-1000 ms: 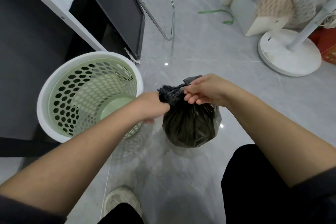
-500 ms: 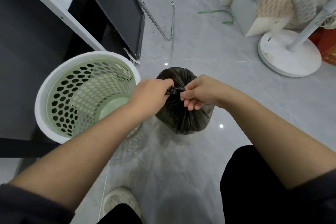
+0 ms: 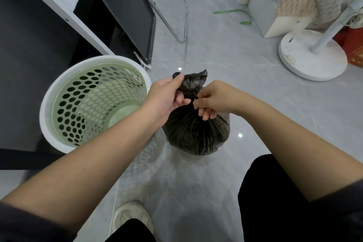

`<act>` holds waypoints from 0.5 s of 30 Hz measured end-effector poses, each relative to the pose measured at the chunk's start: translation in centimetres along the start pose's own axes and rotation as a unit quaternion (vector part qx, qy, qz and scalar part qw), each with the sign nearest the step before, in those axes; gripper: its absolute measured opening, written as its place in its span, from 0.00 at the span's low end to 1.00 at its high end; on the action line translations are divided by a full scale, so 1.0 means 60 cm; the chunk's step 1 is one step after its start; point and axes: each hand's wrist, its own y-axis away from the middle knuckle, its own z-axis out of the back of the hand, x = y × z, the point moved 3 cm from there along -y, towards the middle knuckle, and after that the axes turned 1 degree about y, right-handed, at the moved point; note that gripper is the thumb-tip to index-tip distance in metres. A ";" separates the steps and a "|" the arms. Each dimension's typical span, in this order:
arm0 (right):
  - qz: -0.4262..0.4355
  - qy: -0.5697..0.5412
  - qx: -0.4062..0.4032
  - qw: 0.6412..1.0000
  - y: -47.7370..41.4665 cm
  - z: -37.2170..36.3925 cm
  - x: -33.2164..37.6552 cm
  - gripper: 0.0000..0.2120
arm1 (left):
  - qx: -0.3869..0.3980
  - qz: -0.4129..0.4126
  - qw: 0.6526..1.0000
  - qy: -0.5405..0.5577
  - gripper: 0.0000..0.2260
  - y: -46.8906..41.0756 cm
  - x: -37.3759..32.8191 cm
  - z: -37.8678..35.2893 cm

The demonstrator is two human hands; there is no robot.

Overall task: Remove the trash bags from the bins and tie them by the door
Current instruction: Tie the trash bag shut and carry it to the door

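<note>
A full black trash bag [image 3: 196,133] rests on the grey floor in front of me. Its gathered neck sticks up between my hands. My left hand [image 3: 169,96] pinches the loose top of the bag between thumb and fingers. My right hand [image 3: 212,100] grips the twisted neck just to the right, fingers curled round it. A pale green perforated bin [image 3: 94,102] with a white rim stands to the left of the bag, with no liner in it.
A dark cabinet with a white frame [image 3: 59,10] stands behind the bin. A chrome chair leg [image 3: 182,12] loops at the back centre. A white round fan base [image 3: 312,55] sits at right, boxes and cloth [image 3: 294,2] behind it. My shoe [image 3: 133,220] is below.
The bag's loose top has come up above my hands. My left hand has shifted from the knot to pinching that top end; my right hand stays on the neck.
</note>
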 end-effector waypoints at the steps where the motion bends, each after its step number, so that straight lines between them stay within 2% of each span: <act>1: -0.001 -0.004 0.004 1.000 0.000 -0.001 -0.001 0.07 | -0.015 -0.047 0.992 -0.114 0.13 -0.004 -0.002 0.009; 2: -0.001 -0.007 0.004 1.000 0.000 -0.001 -0.003 0.07 | -0.025 -0.126 0.953 -0.275 0.14 -0.009 -0.007 0.021; 3: -0.002 -0.007 0.001 1.000 0.000 0.000 -0.004 0.07 | -0.016 -0.220 0.869 -0.443 0.14 -0.011 -0.010 0.029; 4: -0.004 -0.003 -0.003 1.000 0.000 0.002 -0.006 0.07 | 0.014 -0.290 0.768 -0.570 0.14 -0.010 -0.010 0.031; 5: -0.006 0.006 -0.005 1.000 0.000 0.002 -0.007 0.07 | 0.051 -0.320 0.683 -0.655 0.12 -0.008 -0.009 0.033; 6: -0.008 0.018 -0.004 1.000 0.000 0.002 -0.009 0.07 | 0.080 -0.320 0.626 -0.707 0.11 -0.007 -0.009 0.035; 7: -0.010 0.033 -0.003 0.999 0.000 0.001 -0.010 0.07 | 0.097 -0.314 0.596 -0.733 0.11 -0.008 -0.011 0.037; 8: -0.010 0.052 -0.004 0.999 -0.001 0.000 -0.011 0.07 | 0.104 -0.305 0.587 -0.742 0.11 -0.008 -0.015 0.038; 9: -0.008 0.076 -0.011 0.997 -0.002 0.000 -0.011 0.07 | 0.107 -0.300 0.597 -0.737 0.11 -0.008 -0.019 0.039; 13: 0.011 0.164 -0.089 0.982 -0.007 0.007 -0.005 0.08 | 0.125 -0.261 0.711 -0.641 0.13 -0.012 -0.011 0.046; 15: 0.000 0.101 -0.134 0.986 -0.011 0.008 -0.006 0.08 | 0.141 -0.211 0.754 -0.607 0.13 -0.014 0.006 0.046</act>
